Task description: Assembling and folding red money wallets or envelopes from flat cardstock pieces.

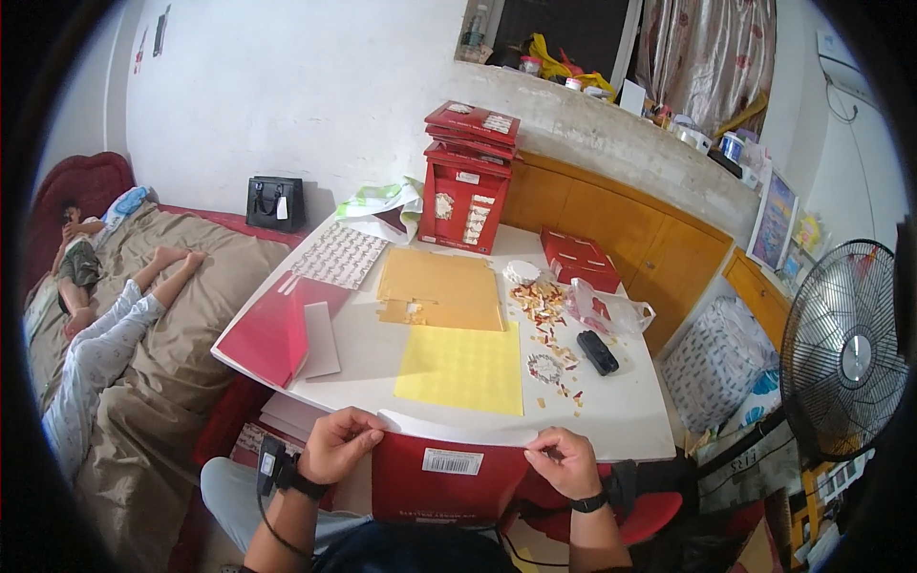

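Gripping the top edge of a red folded carton [444,482] at the near edge of the counter [630,420], both hands are on it at once: the left hand [336,444] has its fingers curled over the upper left corner, thumb in front, and the right hand [565,463] pinches the upper right corner with bent fingers. The carton stands upright between the person's lap and the counter, a white barcode label [452,462] on the face turned toward the camera, with a white sheet edge showing just along its top. Each wrist carries a dark band. On the counter right behind the carton lies a yellow sticker sheet [463,368], and beyond that a larger golden sheet [439,286] with a piece cut out of its near left corner. To the left, more flat red cartons [272,334] sit half open beside a patterned printed sheet [341,255]. To the right, small scattered stickers [546,315] spread across the surface, a black remote-like object [598,351] next to them and a clear plastic bag [604,307] just behind. At the back a stack of red boxes [468,177] rises against the wall. Off to the left a person lies on a bed [162,315], and a standing fan [841,349] sits at the far right.
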The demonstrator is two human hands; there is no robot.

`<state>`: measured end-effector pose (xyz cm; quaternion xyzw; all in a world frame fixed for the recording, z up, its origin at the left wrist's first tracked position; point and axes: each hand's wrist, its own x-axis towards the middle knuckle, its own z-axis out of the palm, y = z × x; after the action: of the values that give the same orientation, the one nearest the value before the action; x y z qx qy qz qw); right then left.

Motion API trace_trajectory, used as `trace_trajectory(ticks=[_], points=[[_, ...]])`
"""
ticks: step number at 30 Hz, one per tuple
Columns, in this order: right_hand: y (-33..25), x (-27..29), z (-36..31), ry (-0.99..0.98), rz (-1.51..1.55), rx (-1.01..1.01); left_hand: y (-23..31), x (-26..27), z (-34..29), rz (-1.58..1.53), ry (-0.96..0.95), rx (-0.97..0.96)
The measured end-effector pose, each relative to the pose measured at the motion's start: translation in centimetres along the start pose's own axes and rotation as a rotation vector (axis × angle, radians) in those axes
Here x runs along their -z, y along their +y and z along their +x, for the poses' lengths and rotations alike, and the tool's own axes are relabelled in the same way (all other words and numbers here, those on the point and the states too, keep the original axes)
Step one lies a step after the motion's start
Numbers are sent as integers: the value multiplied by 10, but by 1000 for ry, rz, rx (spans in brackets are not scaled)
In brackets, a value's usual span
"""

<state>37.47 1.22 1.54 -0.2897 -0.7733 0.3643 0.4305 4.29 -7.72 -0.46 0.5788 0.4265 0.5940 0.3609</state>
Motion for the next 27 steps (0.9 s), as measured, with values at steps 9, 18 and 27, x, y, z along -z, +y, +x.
trace_trajectory(ticks=[9,18,27], points=[[61,-6,52,-45,169,-186,-32,7,53,13,3,261],[74,0,79,-140,152,-348,-14,-28,123,895,-174,-198],[83,13,101,-138,105,-362,-31,-53,165,773,-420,97]])
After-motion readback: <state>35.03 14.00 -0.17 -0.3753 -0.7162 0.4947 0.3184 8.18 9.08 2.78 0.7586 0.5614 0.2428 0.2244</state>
